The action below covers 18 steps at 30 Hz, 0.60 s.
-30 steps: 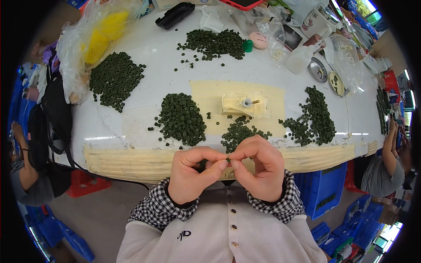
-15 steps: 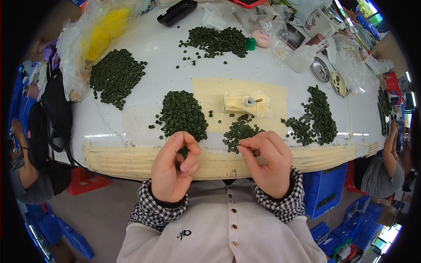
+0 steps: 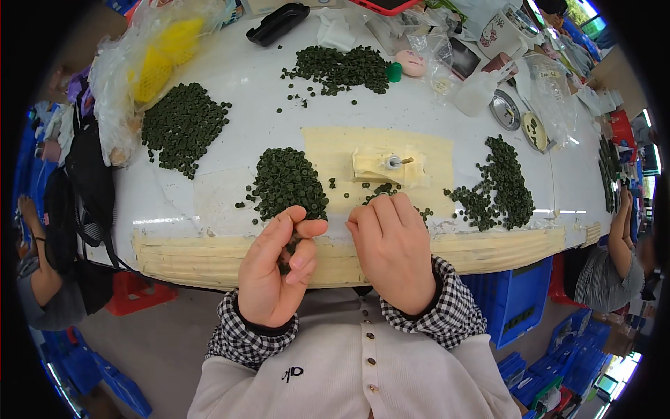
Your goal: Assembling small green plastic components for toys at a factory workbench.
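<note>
My left hand [image 3: 265, 283] is curled at the table's front edge, with small dark green round pieces [image 3: 286, 260] showing between its fingers and palm. Thumb and forefinger of that hand are close together. Beside it, my right hand [image 3: 398, 255] is bent with its fingertips pressed together; what they pinch, if anything, is hidden. It covers much of a small heap of dark green rings [image 3: 384, 189]. A larger heap of such pieces [image 3: 286, 180] lies just beyond my left hand. Behind the small heap stands a tape-wrapped block [image 3: 370, 166] with a metal pin [image 3: 399, 162].
More dark green heaps lie at the left [image 3: 185, 126], the back [image 3: 342, 68] and the right [image 3: 508, 181]. A plastic bag with yellow netting [image 3: 157, 66], a black tray [image 3: 278, 24], a mug [image 3: 504, 33] and round tins [image 3: 505, 110] line the far side.
My right hand has moved left toward my left hand and turned its back up, now covering more of the small heap. The left hand stays almost in place, its fingertips drawn closer.
</note>
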Tool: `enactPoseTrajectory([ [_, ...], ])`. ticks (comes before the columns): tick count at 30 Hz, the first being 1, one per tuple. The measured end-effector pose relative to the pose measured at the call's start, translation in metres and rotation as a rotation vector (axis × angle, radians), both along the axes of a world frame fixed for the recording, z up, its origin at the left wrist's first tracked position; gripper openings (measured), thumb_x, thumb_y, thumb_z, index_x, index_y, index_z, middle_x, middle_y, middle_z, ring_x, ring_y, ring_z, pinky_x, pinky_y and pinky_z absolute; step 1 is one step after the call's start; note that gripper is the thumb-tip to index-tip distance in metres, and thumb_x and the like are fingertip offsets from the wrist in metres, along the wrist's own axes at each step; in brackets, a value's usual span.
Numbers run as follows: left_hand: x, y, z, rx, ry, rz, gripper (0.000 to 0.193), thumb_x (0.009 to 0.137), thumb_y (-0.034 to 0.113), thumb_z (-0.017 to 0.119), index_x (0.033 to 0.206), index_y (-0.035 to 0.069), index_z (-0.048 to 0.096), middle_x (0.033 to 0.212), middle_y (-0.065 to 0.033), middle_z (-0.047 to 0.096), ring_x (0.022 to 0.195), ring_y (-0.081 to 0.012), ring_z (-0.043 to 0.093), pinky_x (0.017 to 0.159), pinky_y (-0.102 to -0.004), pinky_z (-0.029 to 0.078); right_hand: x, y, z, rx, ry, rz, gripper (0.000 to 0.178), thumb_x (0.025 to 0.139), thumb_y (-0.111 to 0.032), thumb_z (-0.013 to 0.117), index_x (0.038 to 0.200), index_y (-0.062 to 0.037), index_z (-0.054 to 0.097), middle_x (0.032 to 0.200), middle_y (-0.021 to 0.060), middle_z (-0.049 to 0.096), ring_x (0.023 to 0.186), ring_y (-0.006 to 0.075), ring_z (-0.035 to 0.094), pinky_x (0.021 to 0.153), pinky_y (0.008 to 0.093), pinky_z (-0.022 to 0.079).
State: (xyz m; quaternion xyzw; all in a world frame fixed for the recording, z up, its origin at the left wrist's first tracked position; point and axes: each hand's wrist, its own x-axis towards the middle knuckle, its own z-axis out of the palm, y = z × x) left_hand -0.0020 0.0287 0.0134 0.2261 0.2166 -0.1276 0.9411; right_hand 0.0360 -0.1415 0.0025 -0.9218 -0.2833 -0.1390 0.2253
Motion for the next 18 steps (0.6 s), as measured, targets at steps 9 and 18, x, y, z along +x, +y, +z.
enactPoseTrajectory([
  [9,-0.001,-0.004,-0.004,-0.020,-0.111,-0.232,0.032,0.102,0.022,0.033,0.113,0.000,0.053,0.073,-0.0002,0.047,0.056,-0.0057,0.035,0.048,-0.0185,0.031,-0.002,-0.018,0.010,0.379,-0.001,0.024,0.025,0.069,0.010,0.064,0.092,0.0003,0.061,0.080,0.0108,0.061,0.070,0.0260,0.056,0.062,0.0333,0.048],
  [18,0.002,-0.014,0.001,0.121,-0.107,-0.293,0.022,0.099,0.014,0.041,0.111,0.001,0.054,0.081,-0.0011,0.056,0.058,-0.0042,0.038,0.051,-0.0170,0.033,-0.004,-0.026,0.013,0.468,0.044,0.044,0.021,0.072,0.010,0.064,0.091,0.0022,0.061,0.086,0.0118,0.066,0.073,0.0244,0.064,0.063,0.0304,0.052],
])
